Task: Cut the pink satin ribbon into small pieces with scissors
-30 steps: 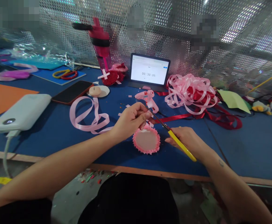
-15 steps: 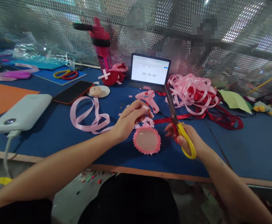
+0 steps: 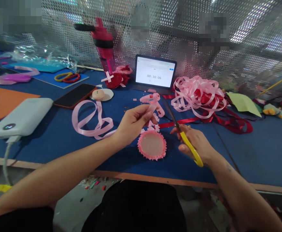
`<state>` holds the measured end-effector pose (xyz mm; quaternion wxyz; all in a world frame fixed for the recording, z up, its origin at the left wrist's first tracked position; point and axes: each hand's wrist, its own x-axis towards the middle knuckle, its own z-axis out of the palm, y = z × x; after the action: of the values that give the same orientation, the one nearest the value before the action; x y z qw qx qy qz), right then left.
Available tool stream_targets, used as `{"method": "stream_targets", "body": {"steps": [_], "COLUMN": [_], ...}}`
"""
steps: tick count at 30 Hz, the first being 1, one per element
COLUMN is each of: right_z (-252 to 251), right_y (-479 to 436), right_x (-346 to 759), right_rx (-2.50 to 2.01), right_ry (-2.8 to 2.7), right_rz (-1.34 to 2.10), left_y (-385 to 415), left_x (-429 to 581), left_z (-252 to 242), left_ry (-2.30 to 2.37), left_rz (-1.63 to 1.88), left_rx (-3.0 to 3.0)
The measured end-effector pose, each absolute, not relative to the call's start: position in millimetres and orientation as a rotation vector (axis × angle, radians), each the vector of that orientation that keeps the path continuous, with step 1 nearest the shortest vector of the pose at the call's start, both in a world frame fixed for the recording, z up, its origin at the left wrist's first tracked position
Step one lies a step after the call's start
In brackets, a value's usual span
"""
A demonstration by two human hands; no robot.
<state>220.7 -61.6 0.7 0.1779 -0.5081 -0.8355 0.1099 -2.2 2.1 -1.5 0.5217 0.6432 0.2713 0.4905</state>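
Note:
Between the thumb and fingers of my left hand [image 3: 135,124] is the end of a light pink ribbon [image 3: 152,109]. Its long tail appears to run under my wrist to a loose loop [image 3: 74,119] on the left. My right hand [image 3: 195,141] is closed on a pair of scissors [image 3: 188,143] with a yellow handle, its blades pointing up and away. Below both hands lies a round disc [image 3: 152,145] with a ruffled pink rim. Small cut ribbon pieces [image 3: 153,125] lie just beyond it. Behind my left fingers rests a pink glue gun [image 3: 159,108].
A tablet [image 3: 155,71] stands at the back, beside a heap of pink ribbon [image 3: 196,93]. Dark red ribbon [image 3: 235,122] trails to the right. On the left are a phone [image 3: 75,95], a white power bank [image 3: 22,116], more scissors [image 3: 69,78] and a tall pink cup [image 3: 104,45].
My left fingers now show the ribbon end raised between them. The scissors in my right hand have tilted to the left, with their blades lower than before.

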Motion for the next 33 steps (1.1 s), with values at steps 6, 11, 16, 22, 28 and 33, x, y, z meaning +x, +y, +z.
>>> {"method": "stream_targets", "body": {"steps": [6, 11, 16, 22, 28, 33], "right_z": [1.4, 3.9, 2.5, -1.2, -3.6, -2.3], "right_y": [-62.3, -64.7, -65.6, -64.9, -64.3, -64.7], "right_x": [218.9, 214.4, 213.4, 213.8, 215.7, 214.9], "right_rx": [-1.515, -1.544, -1.528, -1.505, -1.477, -1.503], "right_ry": [-2.395, -2.434, -2.471, -2.499, -2.503, -2.52], "right_rz": [0.333, 0.33, 0.314, 0.269, 0.202, 0.182], "left_y": [-2.2, -3.7, -4.2, -5.1, -5.9, -6.2], "left_x": [-2.8, -3.4, -3.5, -3.8, -4.3, -5.0], "left_z": [2.6, 2.8, 2.6, 2.6, 3.4, 3.5], "left_ry": [0.673, 0.651, 0.654, 0.679, 0.682, 0.706], "left_rz": [1.088, 1.105, 1.087, 0.949, 0.943, 0.948], "left_rx": [1.448, 1.495, 1.53, 1.57, 1.52, 1.522]}}
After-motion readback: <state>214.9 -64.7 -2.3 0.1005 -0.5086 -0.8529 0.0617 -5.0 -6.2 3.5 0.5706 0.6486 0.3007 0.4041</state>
